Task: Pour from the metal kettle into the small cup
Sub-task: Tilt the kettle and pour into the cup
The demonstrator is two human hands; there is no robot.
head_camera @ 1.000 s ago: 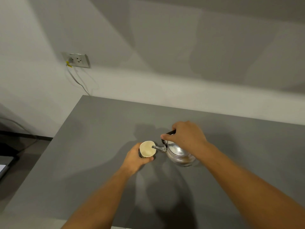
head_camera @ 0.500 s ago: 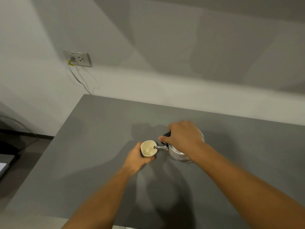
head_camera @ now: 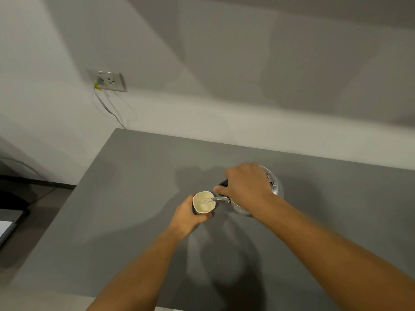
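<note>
A small cup (head_camera: pixel 203 204) with a cream inside and a dark outer wall stands on the grey table (head_camera: pixel 134 187), and my left hand (head_camera: pixel 187 217) is wrapped around its near side. My right hand (head_camera: pixel 244 187) grips the black handle of the metal kettle (head_camera: pixel 275 187), which is tilted to the left. The kettle's thin spout reaches over the cup's right rim, and a little liquid shows inside the cup. Most of the kettle's body is hidden behind my right hand.
A wall socket (head_camera: pixel 109 80) with a plugged-in cable sits on the white wall beyond the table's far left corner. The table's left edge drops to a dark floor, where a flat pale object (head_camera: pixel 5 228) lies at the left border.
The kettle has tipped further to the left, with its rear rising behind my right hand. The spout has come over the cup's rim and liquid now shows in the cup. My left hand stays on the cup.
</note>
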